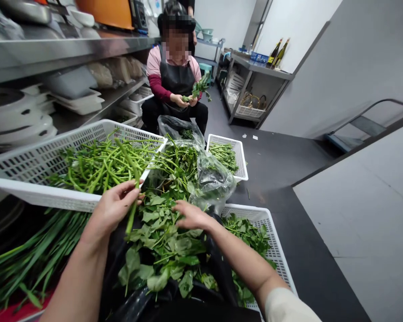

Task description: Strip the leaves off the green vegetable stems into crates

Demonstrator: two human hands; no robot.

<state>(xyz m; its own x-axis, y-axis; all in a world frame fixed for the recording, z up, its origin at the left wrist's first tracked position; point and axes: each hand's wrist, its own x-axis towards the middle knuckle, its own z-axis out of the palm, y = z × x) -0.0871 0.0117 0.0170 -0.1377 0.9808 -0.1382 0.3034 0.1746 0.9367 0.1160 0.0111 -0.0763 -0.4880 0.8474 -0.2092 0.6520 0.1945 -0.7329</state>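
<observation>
My left hand is closed around a few long green stems, which stand nearly upright between thumb and fingers. It is at the near rim of a white slotted basket that holds a heap of bare green stems. To the right, my right hand hovers over or touches a pile of leafy greens on black plastic, its fingers apart and nothing visible in them. More leafy stems lie just beyond, beside a clear plastic bag.
Facing me, a seated person in a dark apron holds leafy greens. White baskets stand at right, one with stems, one with leafy greens. Long green leaves lie lower left. A steel shelf runs along the left.
</observation>
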